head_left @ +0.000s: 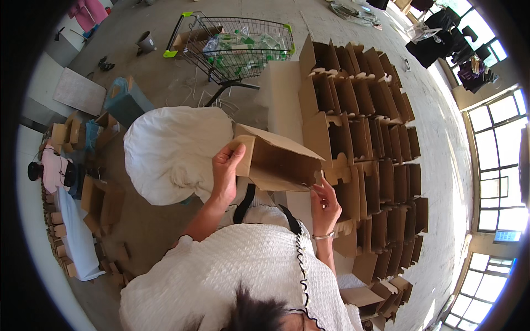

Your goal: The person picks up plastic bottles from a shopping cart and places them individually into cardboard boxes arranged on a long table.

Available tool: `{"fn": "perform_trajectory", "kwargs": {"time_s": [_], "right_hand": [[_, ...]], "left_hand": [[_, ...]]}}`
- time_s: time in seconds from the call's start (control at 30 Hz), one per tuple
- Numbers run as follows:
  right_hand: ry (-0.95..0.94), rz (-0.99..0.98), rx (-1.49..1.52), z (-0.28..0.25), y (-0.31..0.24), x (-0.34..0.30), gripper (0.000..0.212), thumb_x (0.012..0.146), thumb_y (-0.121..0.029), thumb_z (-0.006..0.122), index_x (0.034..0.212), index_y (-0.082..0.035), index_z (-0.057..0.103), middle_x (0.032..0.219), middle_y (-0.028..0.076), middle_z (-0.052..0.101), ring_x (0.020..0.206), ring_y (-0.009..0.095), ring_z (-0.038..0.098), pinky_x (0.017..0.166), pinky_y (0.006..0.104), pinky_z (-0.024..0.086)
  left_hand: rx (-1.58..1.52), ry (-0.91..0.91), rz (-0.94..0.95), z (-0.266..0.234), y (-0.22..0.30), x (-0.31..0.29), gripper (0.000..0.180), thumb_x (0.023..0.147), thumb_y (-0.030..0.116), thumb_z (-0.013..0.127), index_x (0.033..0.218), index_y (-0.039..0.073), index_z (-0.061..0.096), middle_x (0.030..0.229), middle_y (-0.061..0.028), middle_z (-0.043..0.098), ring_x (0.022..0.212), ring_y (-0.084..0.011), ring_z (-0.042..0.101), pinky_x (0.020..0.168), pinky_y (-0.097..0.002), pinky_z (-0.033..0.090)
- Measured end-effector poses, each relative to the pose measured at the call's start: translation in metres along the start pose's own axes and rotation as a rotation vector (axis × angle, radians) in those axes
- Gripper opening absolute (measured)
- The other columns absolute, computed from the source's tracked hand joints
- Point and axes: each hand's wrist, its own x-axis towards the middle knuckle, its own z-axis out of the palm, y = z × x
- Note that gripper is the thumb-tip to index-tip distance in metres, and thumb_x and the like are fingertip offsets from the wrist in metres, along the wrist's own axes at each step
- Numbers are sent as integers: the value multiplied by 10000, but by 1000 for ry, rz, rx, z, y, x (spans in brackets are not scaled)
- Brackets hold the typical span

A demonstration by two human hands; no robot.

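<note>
Between my hands is an open brown cardboard box (284,160), tilted so its hollow inside faces me. My left hand (226,168) grips its left end, thumb on the near face and fingers behind the panel. At the right end, my right hand (324,204) pinches the lower corner by a small flap, with a bracelet on that wrist. Rows of similar open cardboard boxes (367,143) stand packed together just to the right. A large white cloth-covered bundle (176,149) sits to the left of the held box.
Ahead stands a wire shopping cart (237,49) filled with green-capped plastic bottles. To the left are a blue-grey container (127,102) and loose cardboard boxes (102,204). Another person (55,171) in pink is at the far left. Windows (491,160) line the right wall.
</note>
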Motion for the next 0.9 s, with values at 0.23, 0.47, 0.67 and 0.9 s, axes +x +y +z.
{"fn": "perform_trajectory", "kwargs": {"time_s": [0.23,0.47,0.67,0.9], "right_hand": [[343,63,60,45,-1,93,632,786,-130,767,1342,-83,469,1100,66,588,939,141,549,695,255,476],[52,393,457,105,33,184,83,877,-47,642,949,-12,620,794,-9,620,673,68,567,583,227,480],[-53,659,897,154,11,250,79,884,-60,651,934,-68,590,849,16,654,687,104,631,578,287,567],[25,605,987,214,8,298,64,899,-76,627,947,-117,614,908,21,685,789,146,668,647,309,552]], "left_hand": [[40,-215,-100,43,-7,115,186,892,182,671,1019,46,672,910,52,638,838,-20,535,777,-184,416],[3,-362,-365,50,5,269,265,900,221,653,1077,23,650,954,-15,684,823,-59,620,736,-209,487],[-1,-284,-556,46,8,402,280,903,229,649,1097,28,628,966,-16,676,846,-73,632,734,-213,492],[321,-249,-313,75,-20,433,778,817,265,740,1380,-10,279,1254,-112,504,1185,-192,474,1029,-317,356]]}}
